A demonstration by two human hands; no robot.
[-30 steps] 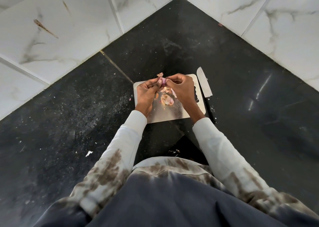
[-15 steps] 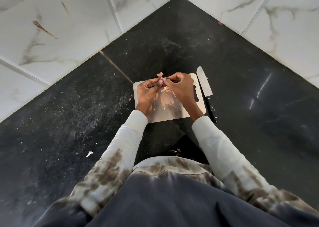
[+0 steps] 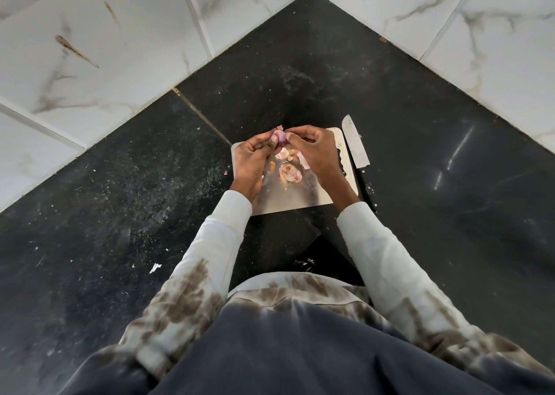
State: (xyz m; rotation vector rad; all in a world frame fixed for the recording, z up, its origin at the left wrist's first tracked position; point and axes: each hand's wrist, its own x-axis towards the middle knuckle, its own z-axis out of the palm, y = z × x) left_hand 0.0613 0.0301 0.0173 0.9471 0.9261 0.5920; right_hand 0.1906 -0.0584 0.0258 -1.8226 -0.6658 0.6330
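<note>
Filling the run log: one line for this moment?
action: peeling | left hand: holds clove | right hand: pinches clove | board: peels | knife: beside board, untouched

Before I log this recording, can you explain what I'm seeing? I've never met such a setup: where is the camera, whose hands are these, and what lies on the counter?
No machine here: a person works with bare hands, and a wide-angle camera worn on their head looks down at them. The left hand and right hand together pinch a small pinkish garlic clove, apparently peeling it, above a pale cutting board. On the board lie a partly broken garlic bulb and loose skins. A knife lies untouched on the black counter, just right of the board.
</note>
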